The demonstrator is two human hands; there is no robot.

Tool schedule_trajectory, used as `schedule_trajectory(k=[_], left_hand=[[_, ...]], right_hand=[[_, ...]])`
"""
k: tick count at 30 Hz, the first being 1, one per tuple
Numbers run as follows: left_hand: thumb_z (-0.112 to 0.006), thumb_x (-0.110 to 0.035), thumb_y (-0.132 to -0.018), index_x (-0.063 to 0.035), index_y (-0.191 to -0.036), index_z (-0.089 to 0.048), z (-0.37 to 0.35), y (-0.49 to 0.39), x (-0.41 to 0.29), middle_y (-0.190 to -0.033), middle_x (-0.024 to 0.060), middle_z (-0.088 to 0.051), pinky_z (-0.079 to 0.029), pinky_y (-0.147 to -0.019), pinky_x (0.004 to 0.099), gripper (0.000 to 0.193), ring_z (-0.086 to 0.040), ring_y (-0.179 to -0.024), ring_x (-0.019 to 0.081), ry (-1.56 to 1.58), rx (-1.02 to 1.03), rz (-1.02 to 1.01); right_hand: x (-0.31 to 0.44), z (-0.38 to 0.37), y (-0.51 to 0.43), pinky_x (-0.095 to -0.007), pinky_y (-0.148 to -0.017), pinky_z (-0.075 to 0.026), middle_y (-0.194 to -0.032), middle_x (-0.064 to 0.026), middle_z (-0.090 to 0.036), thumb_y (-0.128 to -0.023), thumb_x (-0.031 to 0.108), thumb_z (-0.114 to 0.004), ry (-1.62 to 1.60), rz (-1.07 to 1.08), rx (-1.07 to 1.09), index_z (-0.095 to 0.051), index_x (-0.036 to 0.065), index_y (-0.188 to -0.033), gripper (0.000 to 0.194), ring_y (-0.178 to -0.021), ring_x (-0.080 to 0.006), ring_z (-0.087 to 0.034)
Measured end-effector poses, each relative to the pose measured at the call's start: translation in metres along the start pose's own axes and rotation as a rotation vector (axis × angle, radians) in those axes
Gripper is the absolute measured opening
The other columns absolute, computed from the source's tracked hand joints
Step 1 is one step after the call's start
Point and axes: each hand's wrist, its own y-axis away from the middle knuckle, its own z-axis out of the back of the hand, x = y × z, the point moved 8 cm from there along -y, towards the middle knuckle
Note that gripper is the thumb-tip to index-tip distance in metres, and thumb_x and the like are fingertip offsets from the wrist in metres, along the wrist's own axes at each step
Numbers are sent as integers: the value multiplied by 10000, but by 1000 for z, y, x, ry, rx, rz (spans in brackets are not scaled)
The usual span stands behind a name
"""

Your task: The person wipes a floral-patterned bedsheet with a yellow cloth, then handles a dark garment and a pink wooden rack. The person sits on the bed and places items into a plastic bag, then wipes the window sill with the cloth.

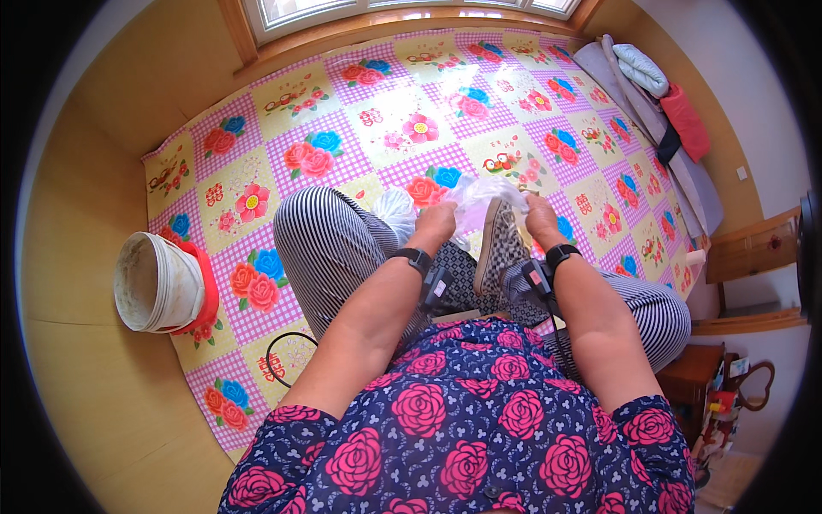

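Between my two hands a thin translucent plastic shoe cover (pixel 480 187) is stretched out. My left hand (pixel 438 221) pinches its left side, and my right hand (pixel 541 217) pinches its right side, by the toe of a checkered shoe (pixel 499 241). That shoe is on my right foot, sole turned to the left. The plastic lies at and beyond its toe; how far it wraps around the shoe cannot be made out. Another whitish plastic cover (pixel 393 211) is on my other foot, partly hidden behind my striped left knee (pixel 321 231).
I sit cross-legged on a flower-patterned plastic sheet (pixel 308 154). A dirty white bucket (pixel 151 283) stands at the left in a red basin (pixel 209 289). A black cable (pixel 270 360) loops by my left hip. Rolled bedding (pixel 642 115) lies far right, below the window (pixel 411 13).
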Motion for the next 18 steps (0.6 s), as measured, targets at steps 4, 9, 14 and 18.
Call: schedule_trajectory(k=[4,9,14,18], left_hand=[[-574,-150,-818,-110,-995,-724,-42,30,-26,-985,148,-700,-525,-752,424,236,-674,-898,313,-191,566,-327],[-603,-98,-786,-127,-1012,-734,-61,109,-66,-889,50,-709,-536,-639,381,263,-668,-779,216,-33,1116,-299],[-581,-49,-752,-4,-1060,-636,-73,144,-79,-883,124,-675,-538,-642,348,317,-654,-743,239,-66,1263,-252],[-534,-85,-801,32,-950,-606,-76,142,-96,-799,119,-653,-501,-593,353,202,-640,-703,214,69,1202,-382]], right_hand=[[9,3,9,-463,-846,-476,-1038,-250,-639,-897,128,-441,293,29,88,-602,69,-1075,247,-1012,-415,-599],[9,51,0,-504,-802,-482,-946,-272,-648,-883,118,-465,422,47,83,-587,26,-990,186,-945,-450,-617],[-29,123,-18,-459,-712,-510,-874,-230,-673,-853,103,-556,652,-73,263,-643,10,-972,175,-816,-370,-664],[-60,180,-25,-344,-604,-531,-773,-111,-675,-845,64,-623,526,-276,427,-658,-12,-922,113,-645,-208,-654]])
